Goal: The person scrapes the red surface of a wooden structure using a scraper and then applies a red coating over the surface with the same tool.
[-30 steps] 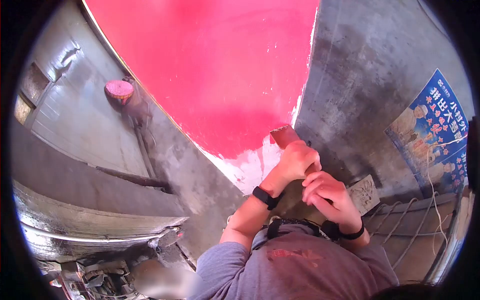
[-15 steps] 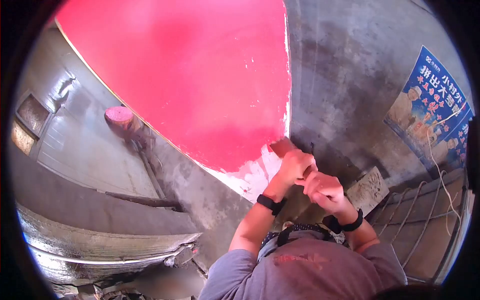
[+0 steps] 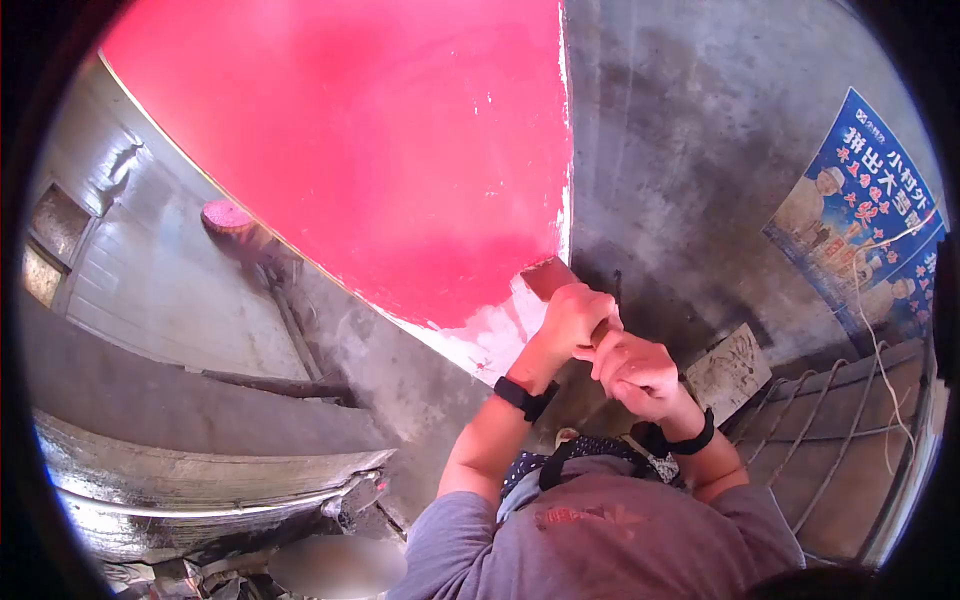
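The left hand (image 3: pixel 578 318) and right hand (image 3: pixel 637 374) have their fingers clenched round a flat-headed tool (image 3: pixel 546 278), its head at eleven o'clock, over the red panel (image 3: pixel 380 150) beside its right edge; grey concrete (image 3: pixel 665 150) spreads toward one o'clock.

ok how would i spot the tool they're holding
Find the big red panel and follow it down to its whitish corner. There, the left hand and right hand grip the tool. Its broad, brownish-red head is plainly darker than the panel's bright red and white.
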Demonstrator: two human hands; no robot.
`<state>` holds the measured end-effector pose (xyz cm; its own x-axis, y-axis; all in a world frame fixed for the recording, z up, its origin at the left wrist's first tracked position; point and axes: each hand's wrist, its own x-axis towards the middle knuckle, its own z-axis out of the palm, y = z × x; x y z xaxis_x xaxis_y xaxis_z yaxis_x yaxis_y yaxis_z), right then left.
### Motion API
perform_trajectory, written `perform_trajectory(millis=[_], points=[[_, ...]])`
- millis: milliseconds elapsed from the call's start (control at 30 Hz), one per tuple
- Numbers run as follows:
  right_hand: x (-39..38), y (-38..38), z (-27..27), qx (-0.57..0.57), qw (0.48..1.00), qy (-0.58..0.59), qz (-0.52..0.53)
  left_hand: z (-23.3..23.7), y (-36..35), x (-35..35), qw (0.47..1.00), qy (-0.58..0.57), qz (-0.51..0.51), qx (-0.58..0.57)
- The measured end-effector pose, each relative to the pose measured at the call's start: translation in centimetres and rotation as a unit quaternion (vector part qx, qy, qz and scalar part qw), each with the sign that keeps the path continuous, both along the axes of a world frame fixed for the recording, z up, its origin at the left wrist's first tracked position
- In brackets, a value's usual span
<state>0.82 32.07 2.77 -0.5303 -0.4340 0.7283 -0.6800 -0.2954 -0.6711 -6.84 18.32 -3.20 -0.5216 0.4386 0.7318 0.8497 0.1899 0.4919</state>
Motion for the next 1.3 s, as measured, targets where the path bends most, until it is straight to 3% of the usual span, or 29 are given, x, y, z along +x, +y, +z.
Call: perform_trajectory(millis=[67,167,267,367,467,567,633,700,767,967,1100,1200,1300], points=[[0.3,-0.2,-0.6,-0.008,1.0,-0.001,-0.002,0.2,-0.2,0.0,1.0,0.021,0.009,0.0],[-0.4,-0.5,-3.8,-0.015,0.999,-0.032,-0.032,-3.5,-0.1,-0.4,1.0,0.025,0.002,-0.009],[-1.2,-0.7,-5.8,-0.022,0.996,-0.075,-0.053,-6.8,0.1,-1.3,0.998,-0.06,-0.012,-0.004],[-0.7,-0.6,-4.4,-0.018,0.995,-0.084,-0.047,-4.5,0.0,-0.6,0.999,-0.037,0.017,-0.02],[1.2,-0.9,-1.5,-0.03,0.999,-0.002,-0.03,-0.4,-0.4,0.7,1.0,0.02,0.017,0.0],[1.5,-1.6,-1.8,-0.02,0.999,0.017,-0.04,-0.9,-0.8,0.9,1.0,0.013,0.002,0.02],[0.4,-1.8,-4.5,-0.015,0.999,-0.011,-0.046,-4.5,-1.1,0.3,1.0,-0.001,0.005,0.017],[-1.3,-1.9,-7.7,-0.012,0.991,-0.126,-0.05,-8.2,-1.2,-0.2,0.99,-0.124,0.055,-0.041],[-2.1,-1.3,-8.4,-0.018,0.992,-0.111,-0.048,-9.2,-1.0,-1.0,0.994,-0.091,0.054,-0.034],[0.7,-2.3,-2.7,0.033,0.998,-0.029,-0.049,-3.0,-1.8,0.5,0.999,-0.033,0.003,0.017],[0.4,-2.1,-3.3,0.024,0.999,-0.006,-0.042,-3.0,-1.9,0.7,1.0,0.001,0.013,-0.005],[0.5,-1.8,-6.0,0.038,0.998,-0.035,-0.046,-6.2,-1.5,0.4,0.999,-0.035,0.013,-0.027],[0.7,-1.7,-5.9,0.043,0.996,-0.057,-0.059,-5.9,-1.3,0.7,0.999,-0.049,0.011,0.012]])
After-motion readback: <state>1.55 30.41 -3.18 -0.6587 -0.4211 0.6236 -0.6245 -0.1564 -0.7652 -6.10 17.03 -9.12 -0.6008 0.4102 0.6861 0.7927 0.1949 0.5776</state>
